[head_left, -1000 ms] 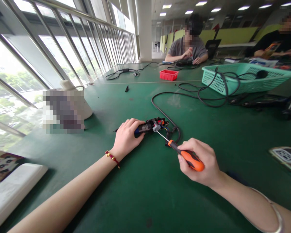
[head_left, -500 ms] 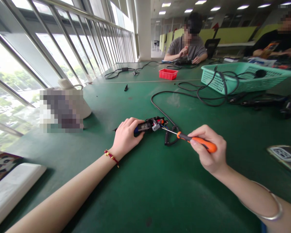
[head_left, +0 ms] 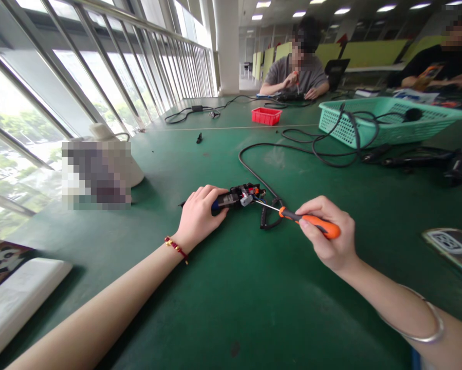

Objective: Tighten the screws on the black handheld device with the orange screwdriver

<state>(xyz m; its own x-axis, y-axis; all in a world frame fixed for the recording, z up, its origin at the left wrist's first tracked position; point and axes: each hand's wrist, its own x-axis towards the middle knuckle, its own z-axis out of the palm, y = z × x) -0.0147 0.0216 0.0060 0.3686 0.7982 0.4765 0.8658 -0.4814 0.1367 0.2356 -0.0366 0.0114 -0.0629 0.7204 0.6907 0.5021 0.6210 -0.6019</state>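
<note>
Head view: left hand (head_left: 198,218) tight on black device (head_left: 236,196), right hand (head_left: 327,239) tight around orange screwdriver (head_left: 290,214), flatter than before.

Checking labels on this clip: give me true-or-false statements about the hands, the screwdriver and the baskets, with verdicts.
The right hand holds the screwdriver. True.
The screwdriver's tip points at the device. True.
The left hand hangs in the air, off the device. False: it grips the device.
The red tray sits inside the basket. False: it stands apart on the table, left of the basket.
</note>
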